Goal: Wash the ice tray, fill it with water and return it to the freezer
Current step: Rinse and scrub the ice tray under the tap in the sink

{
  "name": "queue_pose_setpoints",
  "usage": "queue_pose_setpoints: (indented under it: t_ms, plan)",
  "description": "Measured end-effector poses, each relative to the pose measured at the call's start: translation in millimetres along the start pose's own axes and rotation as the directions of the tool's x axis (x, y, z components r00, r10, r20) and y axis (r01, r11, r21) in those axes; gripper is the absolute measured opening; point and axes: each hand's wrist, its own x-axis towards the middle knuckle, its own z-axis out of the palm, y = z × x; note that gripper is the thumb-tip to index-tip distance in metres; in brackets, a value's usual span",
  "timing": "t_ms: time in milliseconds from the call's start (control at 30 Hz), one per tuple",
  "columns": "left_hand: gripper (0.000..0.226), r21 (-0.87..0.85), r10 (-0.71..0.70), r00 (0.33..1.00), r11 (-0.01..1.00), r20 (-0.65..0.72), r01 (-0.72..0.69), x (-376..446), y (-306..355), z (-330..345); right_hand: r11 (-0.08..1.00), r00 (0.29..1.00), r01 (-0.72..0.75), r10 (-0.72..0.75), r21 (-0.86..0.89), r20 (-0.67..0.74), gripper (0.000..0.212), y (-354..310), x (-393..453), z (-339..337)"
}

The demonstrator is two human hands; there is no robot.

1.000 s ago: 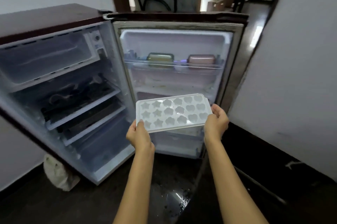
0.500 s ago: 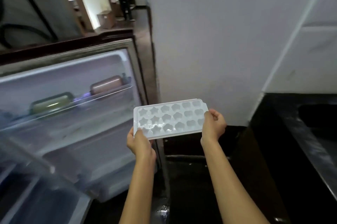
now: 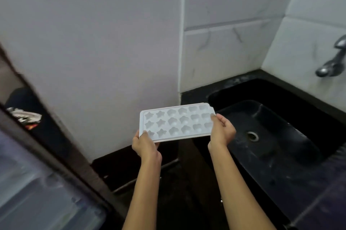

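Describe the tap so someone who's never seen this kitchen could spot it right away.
Find the black sink set in the dark counter on the right. Above its far right side, on the white marbled wall tiles, a tap sticks out. It is the only shiny metal fixture there, angled down toward the basin.

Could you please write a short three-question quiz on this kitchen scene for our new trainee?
1. True or false: the ice tray is held level by the left hand and the right hand.
2. Which side of the tray is the black sink on? A) left B) right
3. Fill in: the tap is mounted on the ____ wall above the sink.

Key:
1. True
2. B
3. tiled
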Motion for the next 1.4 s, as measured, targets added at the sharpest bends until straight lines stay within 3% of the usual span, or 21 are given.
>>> queue_pose_setpoints:
  t_ms: [167,433,633,900,1200,1267,1300,1333,1400]
  plan:
    - [0.028,0.044,-0.056,0.99,0.998,0.132,0.051,-18,-39,66,0.995,0.991,0.053,-0.042,0.088,-0.127,0.018,-34,52,-38]
    - [0.018,0.146,-0.23,0.931,0.97,0.285,0.195,-46,-102,131,0.945,0.927,-0.004,0.127,0.327,-0.354,0.023,-52,109,-94]
    - [0.027,0.238,-0.322,0.867,0.94,0.38,0.245,-57,-146,175,0.932,0.884,0.051,0.124,0.359,-0.45,0.013,-61,143,-121]
    - [0.03,0.389,-0.479,0.708,0.87,0.519,0.303,-59,-187,254,0.903,0.755,0.153,0.156,0.402,-0.637,0.029,-88,197,-130]
    - [0.039,0.557,-0.67,0.453,0.741,0.588,0.374,-40,-221,333,0.886,0.608,0.206,0.217,0.416,-0.764,0.035,-109,255,-121]
    - [0.039,0.575,-0.687,0.428,0.726,0.587,0.378,-36,-228,347,0.916,0.547,0.186,0.203,0.354,-0.812,0.04,-112,268,-120]
    - [0.039,0.583,-0.693,0.428,0.72,0.58,0.376,-34,-232,353,0.961,0.508,0.132,0.144,0.242,-0.849,0.045,-112,275,-121]
    - [0.04,0.594,-0.696,0.43,0.717,0.575,0.365,-32,-237,359,0.997,0.458,0.056,0.026,0.058,-0.889,0.05,-113,280,-122]
    - [0.04,0.619,-0.703,0.424,0.708,0.571,0.34,-28,-246,372,0.938,0.364,-0.024,-0.313,-0.345,-0.877,0.053,-116,289,-122]
